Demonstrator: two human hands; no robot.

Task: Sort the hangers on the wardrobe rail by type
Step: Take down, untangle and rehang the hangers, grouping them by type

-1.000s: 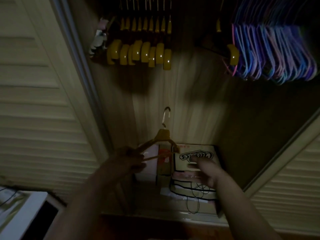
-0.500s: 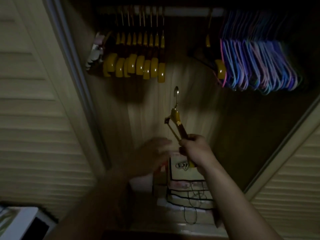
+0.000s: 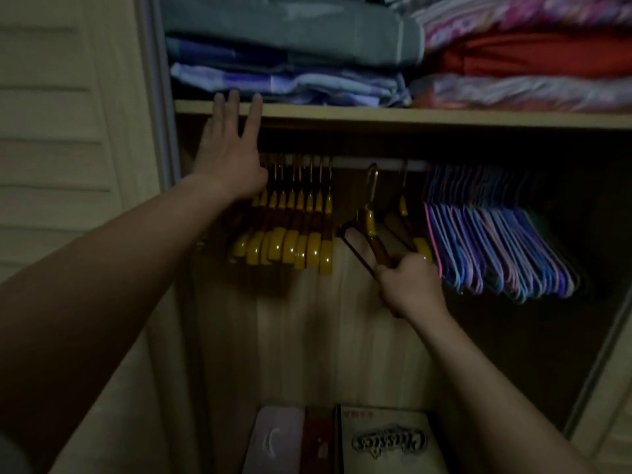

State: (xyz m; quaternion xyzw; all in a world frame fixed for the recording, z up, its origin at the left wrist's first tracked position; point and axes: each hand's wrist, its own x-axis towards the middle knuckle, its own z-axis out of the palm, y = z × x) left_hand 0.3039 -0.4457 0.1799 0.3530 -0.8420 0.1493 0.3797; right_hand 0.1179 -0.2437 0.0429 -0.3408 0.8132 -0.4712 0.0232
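Observation:
My right hand (image 3: 408,285) grips the lower arm of a yellow wooden hanger (image 3: 367,230), whose metal hook reaches up to the white rail (image 3: 352,163). Whether the hook sits on the rail I cannot tell. Left of it hangs a tight group of several yellow wooden hangers (image 3: 290,241). One more yellow hanger (image 3: 407,224) hangs just right of the held one. Further right is a bunch of thin blue, purple and pink hangers (image 3: 496,248). My left hand (image 3: 229,155) is raised with straight fingers against the shelf edge (image 3: 376,114), above the left group.
Folded bedding and clothes (image 3: 290,49) fill the shelf above the rail. Boxes (image 3: 386,439) lie on the wardrobe floor below. A louvred door (image 3: 61,148) stands at the left, and another door frame (image 3: 602,354) slants at the right.
My right hand has lifted the yellow hanger from low in the wardrobe up to the rail. My left hand has let go and risen to the shelf edge. The view has tilted upward.

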